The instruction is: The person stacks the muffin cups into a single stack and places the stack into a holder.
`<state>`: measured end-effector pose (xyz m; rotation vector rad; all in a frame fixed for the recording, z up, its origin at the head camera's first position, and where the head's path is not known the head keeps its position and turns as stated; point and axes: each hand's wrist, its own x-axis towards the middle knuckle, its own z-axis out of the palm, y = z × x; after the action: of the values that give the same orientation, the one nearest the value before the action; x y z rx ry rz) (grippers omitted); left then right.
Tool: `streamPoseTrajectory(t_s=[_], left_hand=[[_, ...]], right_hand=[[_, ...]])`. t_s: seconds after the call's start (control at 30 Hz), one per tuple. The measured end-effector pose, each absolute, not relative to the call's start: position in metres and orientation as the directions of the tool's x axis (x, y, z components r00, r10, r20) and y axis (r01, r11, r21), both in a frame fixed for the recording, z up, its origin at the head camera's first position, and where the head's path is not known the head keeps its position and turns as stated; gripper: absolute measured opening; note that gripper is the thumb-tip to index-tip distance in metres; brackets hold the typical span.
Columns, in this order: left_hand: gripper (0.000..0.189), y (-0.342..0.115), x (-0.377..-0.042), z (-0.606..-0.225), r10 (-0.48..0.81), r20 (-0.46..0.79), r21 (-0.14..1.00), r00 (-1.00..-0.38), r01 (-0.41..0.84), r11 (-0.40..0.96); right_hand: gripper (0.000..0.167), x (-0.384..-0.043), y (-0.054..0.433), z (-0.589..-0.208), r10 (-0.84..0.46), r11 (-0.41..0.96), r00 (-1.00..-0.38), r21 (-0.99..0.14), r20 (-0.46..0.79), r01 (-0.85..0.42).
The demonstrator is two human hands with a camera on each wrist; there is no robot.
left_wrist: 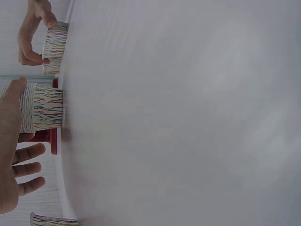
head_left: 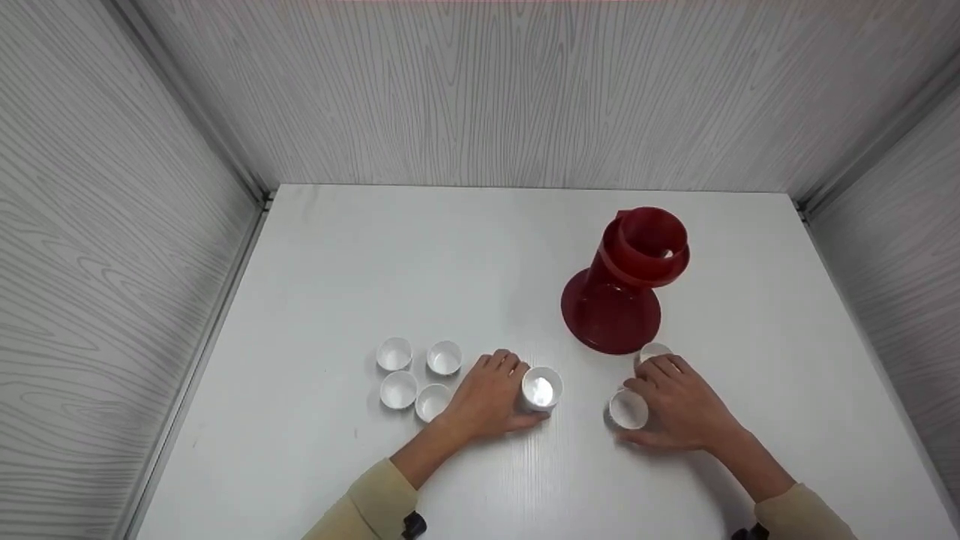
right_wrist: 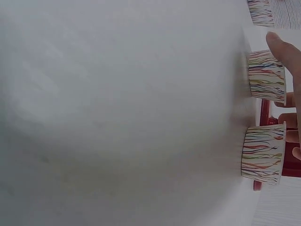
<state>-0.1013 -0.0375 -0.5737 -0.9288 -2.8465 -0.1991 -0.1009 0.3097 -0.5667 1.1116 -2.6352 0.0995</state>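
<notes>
My left hand [head_left: 487, 397] grips a stack of nested paper cups [head_left: 541, 388] between thumb and fingers. In the left wrist view the stack [left_wrist: 47, 108] shows several rims and coloured wavy lines, and the other fingers are spread. To the right, my right hand [head_left: 679, 405] holds a single paper cup [head_left: 628, 409] between thumb and fingers. A second cup [head_left: 654, 351] stands just beyond those fingers, partly covered by them. The right wrist view shows the held cup [right_wrist: 266, 75] and the other cup [right_wrist: 263, 154] side by side, mouths up on the table.
Several white paper cups [head_left: 397, 390] stand in a cluster left of my left hand. Behind the right hand stands a red plastic stand [head_left: 611, 315] with a round base and a tilted tubular top. Grey wood-grain panels [head_left: 465, 97] wall the white table [head_left: 420, 262] at back and sides.
</notes>
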Motion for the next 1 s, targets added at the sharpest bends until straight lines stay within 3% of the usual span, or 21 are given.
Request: streamPoseTrajectory(t_s=[1.0], left_hand=[[0.071, -0.039, -0.1008, -0.5713, 0.583, 0.199, 0.069, -0.788, 0.604, 0.794]], right_hand=[[0.063, -0.1013, 0.3069, -0.5621, -0.694, 0.705, -0.673, 0.052, 0.255, -0.708]])
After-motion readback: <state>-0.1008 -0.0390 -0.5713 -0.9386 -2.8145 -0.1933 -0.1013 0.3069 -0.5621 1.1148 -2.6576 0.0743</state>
